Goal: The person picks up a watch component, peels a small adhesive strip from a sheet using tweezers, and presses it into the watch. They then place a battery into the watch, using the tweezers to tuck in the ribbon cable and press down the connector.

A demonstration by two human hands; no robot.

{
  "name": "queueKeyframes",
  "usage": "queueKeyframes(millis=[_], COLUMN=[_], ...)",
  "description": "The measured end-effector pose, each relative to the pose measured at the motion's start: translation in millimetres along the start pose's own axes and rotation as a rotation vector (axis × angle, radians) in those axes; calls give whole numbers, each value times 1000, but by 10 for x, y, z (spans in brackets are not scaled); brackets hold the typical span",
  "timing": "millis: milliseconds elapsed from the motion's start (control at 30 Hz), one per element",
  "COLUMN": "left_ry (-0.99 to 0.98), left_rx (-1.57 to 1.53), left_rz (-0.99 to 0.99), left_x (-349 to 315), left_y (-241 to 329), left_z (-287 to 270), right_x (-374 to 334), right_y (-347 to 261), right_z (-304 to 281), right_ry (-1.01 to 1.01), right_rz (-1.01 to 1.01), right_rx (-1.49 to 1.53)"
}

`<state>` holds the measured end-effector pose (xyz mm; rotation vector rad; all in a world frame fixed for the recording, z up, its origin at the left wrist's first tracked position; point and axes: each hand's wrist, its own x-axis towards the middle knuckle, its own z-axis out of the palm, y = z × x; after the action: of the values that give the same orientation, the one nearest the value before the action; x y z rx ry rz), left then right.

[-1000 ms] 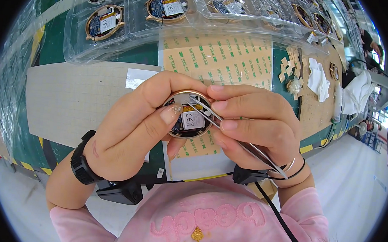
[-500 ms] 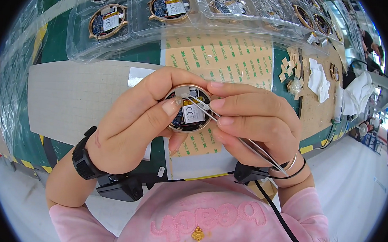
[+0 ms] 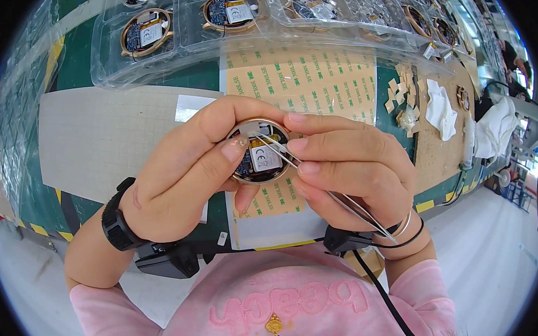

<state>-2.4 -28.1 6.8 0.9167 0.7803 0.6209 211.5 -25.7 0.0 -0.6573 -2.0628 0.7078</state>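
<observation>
Holding a small round metal-rimmed device [image 3: 259, 151] up over the near edge of the desk [image 3: 94, 137], the worker's left hand [image 3: 187, 170] has its fingers [image 3: 233, 149] closed around the rim, thumb pressed on the left side of the open face and the other fingers curled behind it. The right hand [image 3: 354, 169] has its fingers closed on a pair of slim metal tweezers [image 3: 317, 179], whose tips reach into the top of the device, just above a pale rectangular part seated inside a blue circuit board. The tweezers' shafts run back under the right palm towards the wrist, which carries thin bangles [image 3: 404, 227]; the left wrist wears a black band [image 3: 115, 224]. Below the hands lies a tan sheet of backing paper printed in green [image 3: 313, 79], reaching towards the far edge of the desk, with a grey mat [image 3: 88, 140] on its left side. Along the far edge sit clear plastic trays [image 3: 184, 48] holding more round devices [image 3: 146, 32] of the same kind, each in its own pocket. Towards the right edge small tan squares [image 3: 400, 96] and a crumpled white cloth [image 3: 439, 110] rest on a brown board. The worker wears a pink top [image 3: 286, 303]
</observation>
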Motion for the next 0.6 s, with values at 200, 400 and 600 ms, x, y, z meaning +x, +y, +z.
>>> queueKeyframes(millis=[200, 400, 600], left_ry=[5, 5, 29], left_rx=[-6, -14, -3], left_rz=[11, 27, 34], left_x=[2, 7, 9], left_y=[-11, -17, -35], left_z=[6, 4, 4], right_x=[-7, -2, 3], right_y=[2, -5, 1], right_z=[0, 4, 7], right_ry=[-1, -2, -9], right_rz=[-3, -9, -2], right_rx=[-2, -5, 7])
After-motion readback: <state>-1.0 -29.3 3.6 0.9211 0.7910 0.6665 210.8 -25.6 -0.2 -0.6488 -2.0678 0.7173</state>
